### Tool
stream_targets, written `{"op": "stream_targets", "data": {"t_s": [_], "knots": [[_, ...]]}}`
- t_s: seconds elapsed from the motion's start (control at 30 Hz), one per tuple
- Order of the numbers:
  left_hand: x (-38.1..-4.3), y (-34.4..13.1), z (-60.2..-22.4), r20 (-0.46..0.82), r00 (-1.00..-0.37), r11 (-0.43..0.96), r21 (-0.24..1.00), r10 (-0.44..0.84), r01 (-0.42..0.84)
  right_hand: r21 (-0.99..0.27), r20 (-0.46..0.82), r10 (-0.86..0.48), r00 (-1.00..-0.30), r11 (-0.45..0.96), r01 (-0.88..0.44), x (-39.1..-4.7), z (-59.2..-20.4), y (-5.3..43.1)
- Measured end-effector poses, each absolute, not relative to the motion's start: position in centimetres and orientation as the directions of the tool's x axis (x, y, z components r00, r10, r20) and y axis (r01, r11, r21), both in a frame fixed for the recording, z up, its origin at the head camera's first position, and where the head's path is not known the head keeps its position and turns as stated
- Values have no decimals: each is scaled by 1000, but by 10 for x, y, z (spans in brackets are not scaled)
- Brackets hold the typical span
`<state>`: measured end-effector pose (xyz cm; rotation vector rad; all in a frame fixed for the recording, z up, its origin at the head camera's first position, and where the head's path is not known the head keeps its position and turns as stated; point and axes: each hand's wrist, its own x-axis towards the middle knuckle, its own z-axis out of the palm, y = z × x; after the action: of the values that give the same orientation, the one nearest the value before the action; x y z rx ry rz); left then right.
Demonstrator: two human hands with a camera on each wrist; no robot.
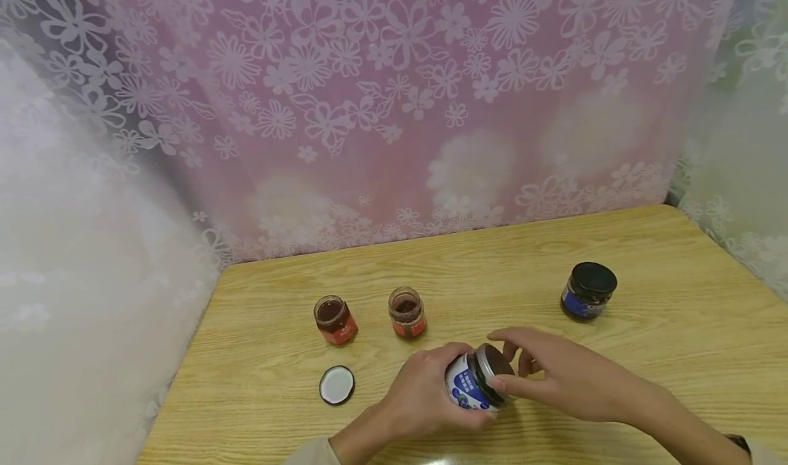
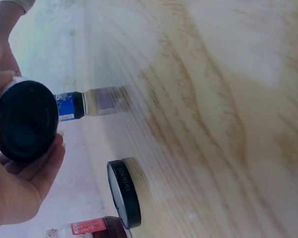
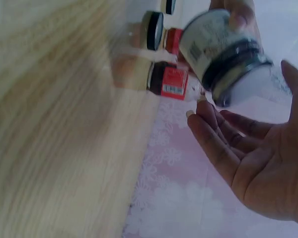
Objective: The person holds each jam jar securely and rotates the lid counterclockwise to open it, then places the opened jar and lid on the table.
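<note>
My left hand (image 1: 425, 393) grips a round glass jar (image 1: 463, 384) by its side, fingers and thumb around the blue-and-white label. The jar is tilted to the right, its silver-rimmed lid (image 1: 494, 364) facing my right hand (image 1: 572, 376). Its dark round base (image 2: 27, 121) shows in the left wrist view. My right hand is spread with thumb and fingers apart around the lid; in the right wrist view the fingertips (image 3: 191, 115) are bent slightly and hold nothing.
Two lidless jars with red labels stand at the left, one (image 1: 336, 321) beside the other (image 1: 408, 314). Below them lies a loose lid (image 1: 336, 385), pale inside upward. A dark jar (image 1: 587, 290) with a blue label and black lid stands at the right. A floral curtain (image 1: 394, 109) hangs behind the table (image 1: 246, 355).
</note>
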<state>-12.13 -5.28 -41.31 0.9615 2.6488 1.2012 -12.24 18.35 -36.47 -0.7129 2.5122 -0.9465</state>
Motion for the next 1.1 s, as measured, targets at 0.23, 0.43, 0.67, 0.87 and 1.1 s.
{"op": "stream_targets", "data": {"t_s": [0.23, 0.43, 0.67, 0.87, 1.1], "knots": [[-120, -51, -413, 204, -796, 537, 641, 570, 548, -720, -101, -573, -814, 606, -338, -124, -371, 178], [-120, -53, -414, 167, -791, 508, 686, 588, 522, -750, -6, -628, -778, 518, -411, -124, -373, 182], [-120, -55, -414, 151, -781, 494, 698, 606, 518, -763, 22, -669, -743, 469, -445, -125, -373, 185], [-121, -54, -414, 149, -756, 470, 703, 637, 534, -736, 48, -700, -713, 458, -499, -123, -372, 190], [-123, -54, -415, 140, -734, 447, 713, 664, 540, -693, 109, -736, -668, 426, -582, -122, -371, 194]]}}
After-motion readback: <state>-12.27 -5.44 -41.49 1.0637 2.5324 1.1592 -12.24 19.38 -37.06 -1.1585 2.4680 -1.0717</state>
